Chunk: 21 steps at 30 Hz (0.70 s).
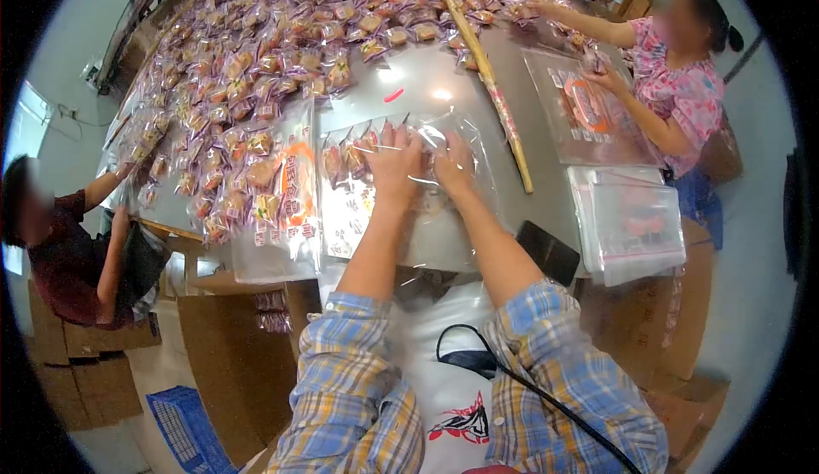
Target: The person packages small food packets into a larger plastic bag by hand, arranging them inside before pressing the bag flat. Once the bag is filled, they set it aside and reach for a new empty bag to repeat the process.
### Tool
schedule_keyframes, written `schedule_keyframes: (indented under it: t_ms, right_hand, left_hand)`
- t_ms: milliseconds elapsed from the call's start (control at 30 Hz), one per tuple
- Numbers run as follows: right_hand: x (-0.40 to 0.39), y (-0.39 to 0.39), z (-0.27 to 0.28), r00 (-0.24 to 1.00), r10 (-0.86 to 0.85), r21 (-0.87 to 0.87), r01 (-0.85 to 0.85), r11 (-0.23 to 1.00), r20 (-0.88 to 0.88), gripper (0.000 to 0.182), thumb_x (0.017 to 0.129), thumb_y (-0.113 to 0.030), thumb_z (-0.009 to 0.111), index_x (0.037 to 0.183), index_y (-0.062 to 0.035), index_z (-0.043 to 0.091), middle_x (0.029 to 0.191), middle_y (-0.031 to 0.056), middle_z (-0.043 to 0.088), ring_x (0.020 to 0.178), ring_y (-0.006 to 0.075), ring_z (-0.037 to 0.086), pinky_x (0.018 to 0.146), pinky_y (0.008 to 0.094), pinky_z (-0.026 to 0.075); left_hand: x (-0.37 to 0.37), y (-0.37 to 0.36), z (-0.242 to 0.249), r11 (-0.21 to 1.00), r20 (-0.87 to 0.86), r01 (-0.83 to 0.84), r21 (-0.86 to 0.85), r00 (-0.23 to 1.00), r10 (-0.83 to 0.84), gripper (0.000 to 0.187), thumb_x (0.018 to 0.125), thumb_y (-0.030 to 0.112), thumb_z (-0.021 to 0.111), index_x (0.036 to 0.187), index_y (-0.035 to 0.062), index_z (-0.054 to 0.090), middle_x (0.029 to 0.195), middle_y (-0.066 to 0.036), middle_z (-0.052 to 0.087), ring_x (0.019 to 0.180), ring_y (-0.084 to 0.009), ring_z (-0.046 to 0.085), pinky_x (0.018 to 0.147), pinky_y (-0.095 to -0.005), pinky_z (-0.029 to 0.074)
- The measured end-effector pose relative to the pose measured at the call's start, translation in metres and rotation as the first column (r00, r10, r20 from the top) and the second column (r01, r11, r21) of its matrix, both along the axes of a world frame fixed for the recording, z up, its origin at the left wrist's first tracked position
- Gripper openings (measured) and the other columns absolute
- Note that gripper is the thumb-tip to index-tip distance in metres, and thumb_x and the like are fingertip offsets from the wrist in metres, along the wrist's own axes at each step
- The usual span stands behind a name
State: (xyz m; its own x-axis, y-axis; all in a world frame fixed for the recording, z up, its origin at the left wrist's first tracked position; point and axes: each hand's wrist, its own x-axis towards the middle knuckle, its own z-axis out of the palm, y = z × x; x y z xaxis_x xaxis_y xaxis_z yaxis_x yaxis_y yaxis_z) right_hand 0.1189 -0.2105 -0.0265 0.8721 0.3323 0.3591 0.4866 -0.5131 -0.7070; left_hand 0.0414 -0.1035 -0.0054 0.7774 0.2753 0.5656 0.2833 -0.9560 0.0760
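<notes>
A large clear plastic bag point(476, 218) lies flat on the table in front of me, with several small wrapped snack packets point(350, 154) in a row along its upper left. My left hand point(397, 165) is at those packets, palm down, fingers stretched forward; the film's glare hides whether it is under or over the plastic. Just to its right, my right hand point(454, 167) rests on the bag area with fingers extended, no packet visible in it. Against the left side is another clear bag point(299, 192) with orange print, partly over loose packets.
A heap of wrapped snacks point(281, 39) covers the far and left table. A long wooden pole point(484, 66) slants across it. Stacked bags point(636, 231) and a dark flat object point(548, 252) lie right. People work at left point(72, 244) and right point(674, 90). Cardboard boxes point(226, 363) stand below.
</notes>
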Motion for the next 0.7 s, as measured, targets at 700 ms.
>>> schedule_keyframes:
  t_ms: [700]
  right_hand:
    - [-0.007,0.011,-0.001,0.923,0.385,-0.182,-0.381,0.907,-0.011,0.088,0.083,-0.021,0.071,0.160,-0.0062,0.032,0.136,0.0155,0.066,0.122,0.0397,0.062,0.103,0.0517,0.049]
  left_hand:
    - [-0.051,0.027,0.020,0.989,0.016,0.084,-0.122,0.996,-0.083,0.065,0.089,0.028,0.072,0.149,0.0098,0.052,0.150,-0.016,0.056,0.144,-0.0336,0.048,0.120,-0.0572,0.030]
